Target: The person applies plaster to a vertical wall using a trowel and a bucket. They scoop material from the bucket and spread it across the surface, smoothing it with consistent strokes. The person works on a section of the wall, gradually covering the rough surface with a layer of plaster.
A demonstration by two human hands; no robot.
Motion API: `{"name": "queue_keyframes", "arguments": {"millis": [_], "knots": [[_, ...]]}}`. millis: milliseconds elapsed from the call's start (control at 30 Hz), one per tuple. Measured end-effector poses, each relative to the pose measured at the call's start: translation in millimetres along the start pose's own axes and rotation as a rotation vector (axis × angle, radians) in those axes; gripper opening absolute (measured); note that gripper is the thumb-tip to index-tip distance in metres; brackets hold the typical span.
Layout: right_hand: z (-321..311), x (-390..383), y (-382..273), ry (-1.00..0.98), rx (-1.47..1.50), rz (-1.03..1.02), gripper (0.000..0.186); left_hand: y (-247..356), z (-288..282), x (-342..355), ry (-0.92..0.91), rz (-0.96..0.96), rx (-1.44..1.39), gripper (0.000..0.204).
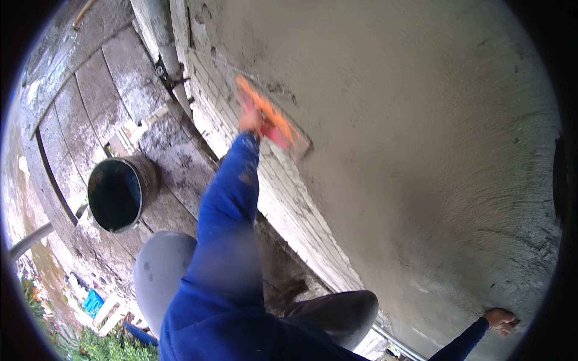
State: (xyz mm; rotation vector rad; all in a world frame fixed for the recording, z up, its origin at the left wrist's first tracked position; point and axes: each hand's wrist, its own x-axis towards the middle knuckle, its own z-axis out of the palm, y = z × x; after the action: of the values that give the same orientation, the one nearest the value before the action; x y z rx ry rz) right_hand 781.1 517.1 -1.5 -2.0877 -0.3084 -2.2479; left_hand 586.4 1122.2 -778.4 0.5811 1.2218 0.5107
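My left hand (250,119) is closed around the handle of an orange and red plastering float (274,117), partly blurred. The float's long face lies along the left border of the grey, freshly plastered wall (385,120), beside a rough whitish strip with a brick-like grid (289,186). At the lower right my right hand (501,321) rests by the plaster with its fingers curled in. Whatever it holds, if anything, is hidden. Both arms wear blue sleeves.
A dark round bucket (123,192) stands on wet, muddy planks (90,90) to the left. A grey pipe (165,48) runs along the wall at the top. My grey-trousered knees (162,274) are below. Plants (102,346) and a blue crate-like object (93,302) lie at the lower left.
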Motion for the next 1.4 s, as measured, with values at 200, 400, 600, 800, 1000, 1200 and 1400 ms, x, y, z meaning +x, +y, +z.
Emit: {"name": "queue_keyframes", "arguments": {"millis": [200, 400, 600, 800, 1000, 1200, 1400], "knots": [[-7.1, 2.3, 15.2, 0.012, -0.047, 0.021, 0.073, -62.1, 101.6, -188.7, 0.228, 0.234, -0.288, 0.018], [-1.2, 10.3, 32.1, -0.006, -0.073, 0.002, 0.078, -60.4, 67.3, -134.9, 0.034, 0.198, -0.357, 0.018], [10.0, 1.5, -2.7, 0.008, -0.003, 0.069, 0.08, -109.5, 81.6, -120.0, 0.247, 0.068, -0.304, 0.019], [-7.6, -1.5, 8.3, 0.004, -0.009, 0.041, 0.078, -45.1, 114.4, -267.7, 0.055, 0.339, -0.26, 0.016], [1.1, -3.8, -1.6, 0.024, 0.003, -0.037, 0.071, -16.4, 91.8, -233.9, 0.114, 0.35, -0.27, 0.019], [0.9, -3.4, -20.4, 0.065, 0.035, -0.118, 0.064, -31.6, 109.7, -264.5, 0.117, 0.273, -0.271, 0.024], [-10.0, -8.3, -5.3, 0.041, -0.012, -0.137, 0.063, 80.0, 113.6, -350.3, -0.078, 0.736, -0.173, 0.037]]}}
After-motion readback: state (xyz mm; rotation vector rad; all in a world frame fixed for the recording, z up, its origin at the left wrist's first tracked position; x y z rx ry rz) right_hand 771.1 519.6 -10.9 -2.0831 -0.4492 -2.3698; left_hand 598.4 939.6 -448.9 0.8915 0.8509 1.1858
